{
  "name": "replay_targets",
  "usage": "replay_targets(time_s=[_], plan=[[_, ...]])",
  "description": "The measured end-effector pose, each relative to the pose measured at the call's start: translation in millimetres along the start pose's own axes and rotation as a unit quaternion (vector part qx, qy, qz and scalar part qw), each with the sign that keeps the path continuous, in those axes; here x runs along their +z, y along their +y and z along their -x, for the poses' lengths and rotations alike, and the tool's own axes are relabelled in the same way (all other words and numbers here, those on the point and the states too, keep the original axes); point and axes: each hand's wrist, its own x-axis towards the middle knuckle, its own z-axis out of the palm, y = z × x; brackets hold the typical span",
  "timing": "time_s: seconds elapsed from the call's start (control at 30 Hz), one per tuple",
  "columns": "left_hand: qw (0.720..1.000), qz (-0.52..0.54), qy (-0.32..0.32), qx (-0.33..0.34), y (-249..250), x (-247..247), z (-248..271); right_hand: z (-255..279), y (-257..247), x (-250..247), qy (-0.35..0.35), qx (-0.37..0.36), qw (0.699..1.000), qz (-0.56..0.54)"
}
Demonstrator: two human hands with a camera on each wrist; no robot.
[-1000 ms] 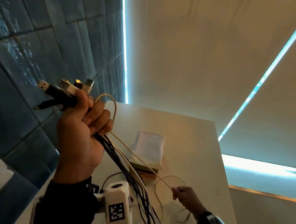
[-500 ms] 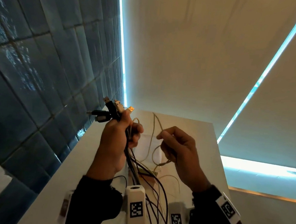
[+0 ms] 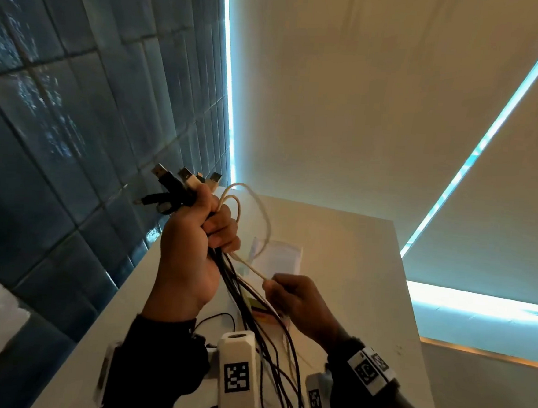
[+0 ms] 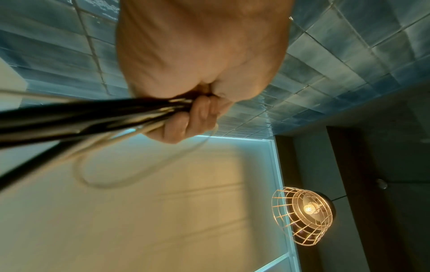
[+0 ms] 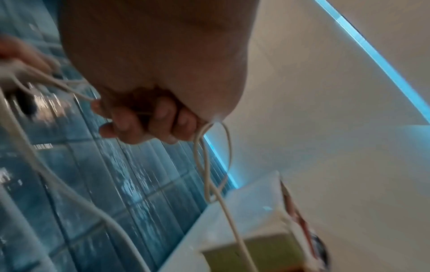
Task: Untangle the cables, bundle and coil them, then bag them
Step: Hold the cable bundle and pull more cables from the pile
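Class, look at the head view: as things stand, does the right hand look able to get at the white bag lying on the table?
Probably not yet. The right hand pinches the cream cable, so it is occupied. The white bag lies on the table just beyond it, with nothing visibly blocking the way once the hand lets go.

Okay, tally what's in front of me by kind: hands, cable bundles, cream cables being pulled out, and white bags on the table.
hands: 2, the left hand gripping, the right hand pinching
cable bundle: 1
cream cable pulled aside: 1
white bag: 1
Total: 5
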Motion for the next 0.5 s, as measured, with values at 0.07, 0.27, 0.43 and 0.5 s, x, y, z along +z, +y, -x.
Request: replay_targets(time_s=[0.07, 0.27, 0.43, 0.5], plan=[[1.0, -0.007, 0.009, 0.005, 0, -2, 0, 3, 28, 5, -0.011, 0.027, 0.987, 0.156], [0.998, -0.023, 0.051, -0.008, -3, -5, -3, 14, 75, 28, -0.069, 0.045, 0.938, 0.337], [0.996, -0.024, 0.087, -0.008, 1, -13, -3, 20, 93, 41, -0.122, 0.104, 0.91, 0.383], [0.995, -0.024, 0.096, -0.006, 3, -18, -4, 23, 104, 46, -0.126, 0.14, 0.903, 0.386]])
